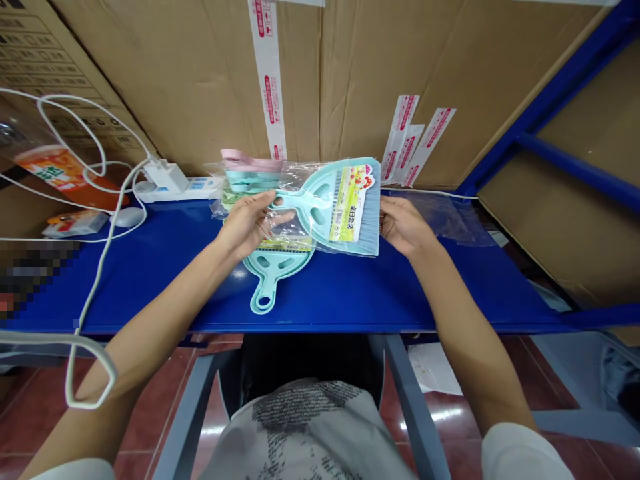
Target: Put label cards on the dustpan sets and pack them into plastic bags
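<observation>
A light blue mini dustpan and brush set [320, 200] in a clear plastic bag hangs level above the table, its yellow label facing up. My left hand [243, 223] is closed around the handle end. At the bristle end, my right hand [404, 225] pinches the bag's edge; its fingertips are partly hidden. Beneath lies a second light blue dustpan set [273, 267] on the table, handle toward me, its upper part covered by the held one. Behind my left hand is a pile of pink, blue and green dustpan sets [253, 167], partly covered.
Clear plastic bags [457, 217] lie on the blue table [350, 300] at right. At left are a power strip [175, 190] with a plugged-in charger, loose white cables [100, 293], an orange drink bottle [65, 173] and a small box [75, 223]. Large cardboard [360, 80] stands behind.
</observation>
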Tool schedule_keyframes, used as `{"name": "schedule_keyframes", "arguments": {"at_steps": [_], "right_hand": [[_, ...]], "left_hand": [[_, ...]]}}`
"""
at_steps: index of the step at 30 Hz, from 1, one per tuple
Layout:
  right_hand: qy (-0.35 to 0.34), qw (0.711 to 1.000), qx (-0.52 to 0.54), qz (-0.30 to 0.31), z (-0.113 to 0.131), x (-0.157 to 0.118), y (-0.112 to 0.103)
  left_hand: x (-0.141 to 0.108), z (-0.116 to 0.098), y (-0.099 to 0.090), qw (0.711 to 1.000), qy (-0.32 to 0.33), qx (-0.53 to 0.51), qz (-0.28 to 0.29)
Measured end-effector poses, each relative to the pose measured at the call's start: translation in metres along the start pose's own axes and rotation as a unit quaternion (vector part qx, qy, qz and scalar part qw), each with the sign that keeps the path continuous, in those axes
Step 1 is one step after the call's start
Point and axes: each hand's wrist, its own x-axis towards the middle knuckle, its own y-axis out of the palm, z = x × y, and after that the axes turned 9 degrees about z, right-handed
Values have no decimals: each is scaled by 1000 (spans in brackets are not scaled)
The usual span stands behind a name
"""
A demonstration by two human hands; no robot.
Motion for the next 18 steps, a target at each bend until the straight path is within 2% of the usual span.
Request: {"name": "schedule_keyframes", "arguments": {"at_steps": [8, 13, 18], "right_hand": [[13, 999, 29, 24, -2, -1, 1], [-21, 998, 52, 35, -13, -1, 10], [-12, 997, 49, 61, -6, -6, 15]], "left_hand": [[0, 0, 2, 999, -16, -33, -5], [1, 2, -1, 998, -26, -63, -4], [3, 2, -3, 998, -19, -64, -15]]}}
